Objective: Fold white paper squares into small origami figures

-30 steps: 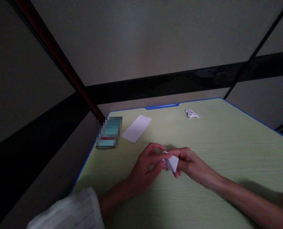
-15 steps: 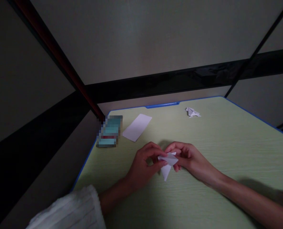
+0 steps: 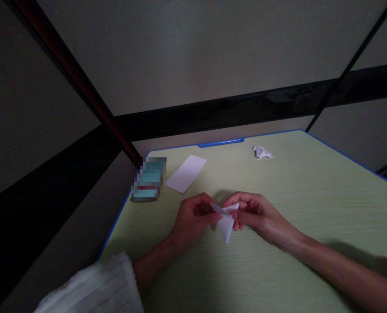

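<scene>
Between my hands is a small piece of folded white paper [image 3: 226, 227], with one pointed corner hanging down and flaps standing up at its top. My left hand [image 3: 193, 219] pinches its left side between thumb and fingers. On the other side, my right hand [image 3: 253, 211] grips the paper's right edge, its thumb in front and its fingertips curled behind. Some fingertips of both hands are hidden behind the paper.
A flat white paper rectangle [image 3: 186, 174] lies beyond my left hand. Left of it is a pixelated, teal, phone-like object [image 3: 148, 179]. A folded paper figure [image 3: 262, 152] sits near the back of the pale green, blue-edged table [image 3: 310, 187], which meets a panelled wall [image 3: 213, 56].
The upper flap of the folded paper has swung up and to the left, showing more of the lower point. My left fingers have shifted slightly left. Both hands still hold the paper.
</scene>
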Motion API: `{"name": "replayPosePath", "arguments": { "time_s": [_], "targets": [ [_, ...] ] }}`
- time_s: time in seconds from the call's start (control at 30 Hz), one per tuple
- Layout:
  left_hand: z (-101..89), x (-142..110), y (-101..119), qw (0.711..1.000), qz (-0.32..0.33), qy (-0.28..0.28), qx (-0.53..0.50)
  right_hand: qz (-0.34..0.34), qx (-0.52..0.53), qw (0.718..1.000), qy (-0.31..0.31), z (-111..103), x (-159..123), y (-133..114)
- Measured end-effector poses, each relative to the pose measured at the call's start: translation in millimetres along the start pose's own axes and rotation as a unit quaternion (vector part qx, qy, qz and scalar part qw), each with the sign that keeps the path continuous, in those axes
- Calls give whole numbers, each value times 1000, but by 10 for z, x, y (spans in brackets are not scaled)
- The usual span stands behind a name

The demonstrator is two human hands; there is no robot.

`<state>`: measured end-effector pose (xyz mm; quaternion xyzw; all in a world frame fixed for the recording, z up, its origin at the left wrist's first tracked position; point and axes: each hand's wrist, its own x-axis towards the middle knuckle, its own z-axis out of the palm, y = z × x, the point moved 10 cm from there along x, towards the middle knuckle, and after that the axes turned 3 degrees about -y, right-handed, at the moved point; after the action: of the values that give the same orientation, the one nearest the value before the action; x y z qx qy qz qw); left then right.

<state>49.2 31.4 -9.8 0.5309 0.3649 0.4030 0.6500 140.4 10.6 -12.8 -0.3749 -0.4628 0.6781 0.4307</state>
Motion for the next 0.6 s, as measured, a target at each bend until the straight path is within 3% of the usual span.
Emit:
{"name": "replayPosePath", "arguments": {
  "time_s": [0.23,0.37,0.6],
  "targets": [
    [-54,-1,13,1000,-3,29,8,12,41,999,-9,7,-19,0],
    [-81,4,-21,999,-16,44,-7,5,6,1000,-1,-11,-8,-6],
    [100,-30,-110,998,-22,-26,-45,-10,-129,986,100,-159,-28,-53]
  ]
}}
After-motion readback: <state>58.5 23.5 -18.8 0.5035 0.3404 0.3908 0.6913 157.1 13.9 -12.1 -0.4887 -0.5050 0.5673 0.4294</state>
